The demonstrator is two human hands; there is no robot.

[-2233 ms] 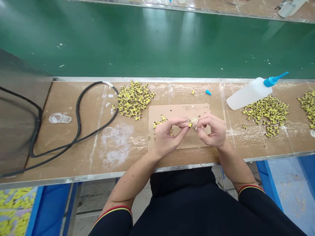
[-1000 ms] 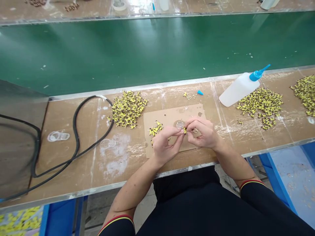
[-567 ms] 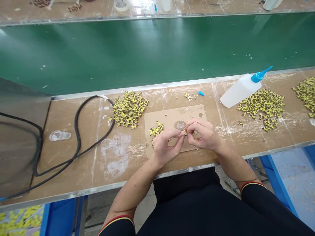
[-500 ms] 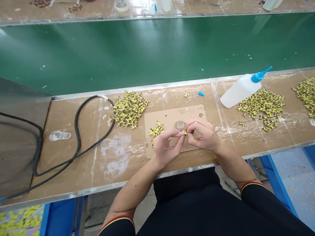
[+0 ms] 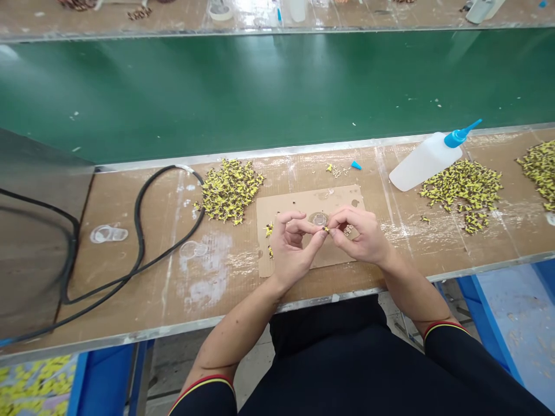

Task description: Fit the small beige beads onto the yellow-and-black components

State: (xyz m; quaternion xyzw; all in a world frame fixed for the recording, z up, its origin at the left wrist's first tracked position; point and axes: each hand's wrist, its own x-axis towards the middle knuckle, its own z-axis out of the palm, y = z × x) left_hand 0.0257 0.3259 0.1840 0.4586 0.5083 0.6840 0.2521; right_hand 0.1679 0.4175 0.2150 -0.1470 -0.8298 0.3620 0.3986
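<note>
Over a cardboard sheet, my left hand pinches a tiny yellow-and-dark piece between thumb and index finger. My right hand meets it there, thumb and fingertips closed at the piece's right side; whether they hold another small part cannot be made out. Just beyond the fingertips a small clear round dish rests on the sheet. Tiny pale parts lie partly behind my right hand. A few yellow-and-dark pieces show left of my left hand, which hides others.
A pile of yellow-and-dark pieces lies left, another right beside a white squeeze bottle leaning over it. A blue cap is at the back. A black cable loops on the left near clear plastic scoops. A green panel stands behind.
The fingers of my left hand have shifted and curled differently, now covering more of the small heap on the sheet. Both hands stay together at the yellow-and-dark piece. The view has moved slightly.
</note>
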